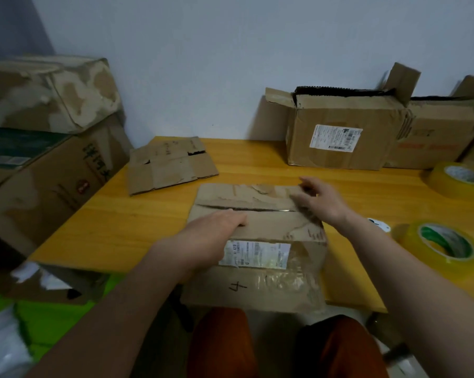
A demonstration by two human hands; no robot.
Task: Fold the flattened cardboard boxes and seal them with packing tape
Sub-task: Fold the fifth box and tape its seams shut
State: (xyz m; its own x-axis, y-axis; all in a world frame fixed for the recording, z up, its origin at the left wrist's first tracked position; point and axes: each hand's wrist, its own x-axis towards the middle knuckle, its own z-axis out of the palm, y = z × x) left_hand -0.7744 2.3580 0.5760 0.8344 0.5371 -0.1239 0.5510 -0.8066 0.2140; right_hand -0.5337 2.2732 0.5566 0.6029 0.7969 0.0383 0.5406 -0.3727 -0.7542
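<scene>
Cardboard box (pixel 257 236) (flaps closed) under both hands, left hand (pixel 214 230) pressing flat, right hand (pixel 321 199) gripping far edge

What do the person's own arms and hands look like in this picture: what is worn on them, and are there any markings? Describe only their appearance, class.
Both arms are bare from the frame's lower edge to the fingers: no sleeves show. The left hand and right hand wear no gloves, and no ring, watch or bracelet is visible. No markings can be made out, though the picture is soft.
</scene>
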